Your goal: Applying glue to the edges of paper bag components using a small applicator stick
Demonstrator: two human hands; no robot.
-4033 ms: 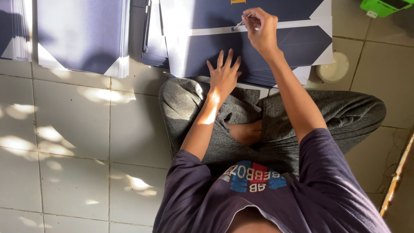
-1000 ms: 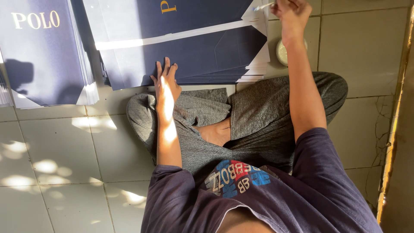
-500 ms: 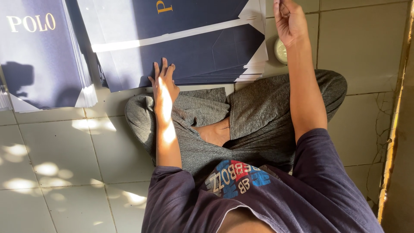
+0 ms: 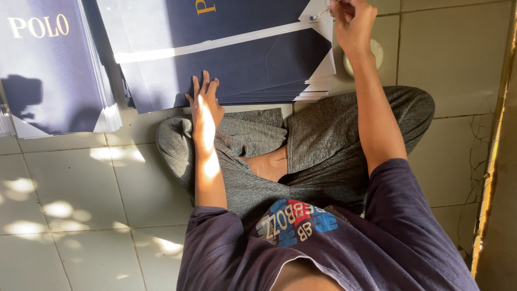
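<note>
I sit cross-legged on a tiled floor. In front of my knees lies a stack of flat navy-blue cardboard sheets [image 4: 242, 59] with white flaps and gold lettering. My left hand [image 4: 203, 105] rests flat, fingers spread, on the near edge of the top sheet. My right hand [image 4: 353, 21] is raised at the stack's far right corner and pinches a thin brush [image 4: 319, 14] whose tip touches a white flap. A small round white dish [image 4: 371, 51] sits on the floor just under that hand, partly hidden by my wrist.
A second pile of navy sheets [image 4: 48, 64] lies to the left on the floor. Pale floor tiles [image 4: 70, 194] with sun patches spread to the left. A yellowish edge strip [image 4: 493, 161] runs along the right side.
Over four seconds the view has shifted so the sheets sit closer and more to the left. My right hand has kept moving the brush around the stack's right corner; my left hand stays on the sheet.
</note>
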